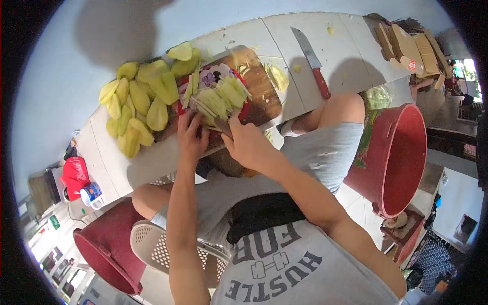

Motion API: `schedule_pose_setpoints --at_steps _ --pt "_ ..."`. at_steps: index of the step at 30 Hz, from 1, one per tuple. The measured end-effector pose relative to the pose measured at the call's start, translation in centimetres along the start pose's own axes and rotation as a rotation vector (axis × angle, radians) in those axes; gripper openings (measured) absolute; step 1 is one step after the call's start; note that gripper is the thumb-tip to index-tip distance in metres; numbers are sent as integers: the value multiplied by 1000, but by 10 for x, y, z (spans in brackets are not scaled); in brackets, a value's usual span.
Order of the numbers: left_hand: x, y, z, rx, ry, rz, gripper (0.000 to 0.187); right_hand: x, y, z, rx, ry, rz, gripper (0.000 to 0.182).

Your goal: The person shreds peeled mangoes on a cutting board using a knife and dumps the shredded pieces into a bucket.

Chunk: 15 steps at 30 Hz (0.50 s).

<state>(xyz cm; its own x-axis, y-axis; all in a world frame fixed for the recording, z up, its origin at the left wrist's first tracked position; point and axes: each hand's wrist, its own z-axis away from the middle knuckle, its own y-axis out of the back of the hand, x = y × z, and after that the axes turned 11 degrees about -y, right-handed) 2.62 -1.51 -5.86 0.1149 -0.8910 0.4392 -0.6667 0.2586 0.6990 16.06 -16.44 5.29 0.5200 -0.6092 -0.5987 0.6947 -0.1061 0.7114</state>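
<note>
My right hand (251, 146) is closed around a knife (222, 126), its short stretch of visible blade right at the near edge of a pile of pale green strips (223, 99). The handle is hidden in my fist. Beside it, my left hand (192, 137) has bent fingers with the thumb apart, fingertips at the lower left rim of a red-edged, cartoon-printed mat or tray (208, 76). That printed piece carries the strips and lies on a wooden cutting board (267, 99). Several peeled yellow-green fruits (140, 99) are heaped left of the board.
A second knife with a red handle (320, 81) lies on the tiled counter (345, 46). Fruit scraps (278, 77) sit right of the board. Red bins (389, 157) stand at both sides. A mug (92, 194) and red cloth (75, 177) are at the left end; cardboard (406, 46) at the right.
</note>
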Motion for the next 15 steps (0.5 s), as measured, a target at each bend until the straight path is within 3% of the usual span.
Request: schedule_pose_setpoints --at_steps 2,6,15 --pt "5 4 -3 32 21 32 38 -7 9 3 30 -25 -54 48" --pt "2 -5 2 114 60 84 36 -8 11 8 48 6 -73 49" --pt "-2 -4 2 118 -25 59 26 -1 1 8 27 25 -117 31"
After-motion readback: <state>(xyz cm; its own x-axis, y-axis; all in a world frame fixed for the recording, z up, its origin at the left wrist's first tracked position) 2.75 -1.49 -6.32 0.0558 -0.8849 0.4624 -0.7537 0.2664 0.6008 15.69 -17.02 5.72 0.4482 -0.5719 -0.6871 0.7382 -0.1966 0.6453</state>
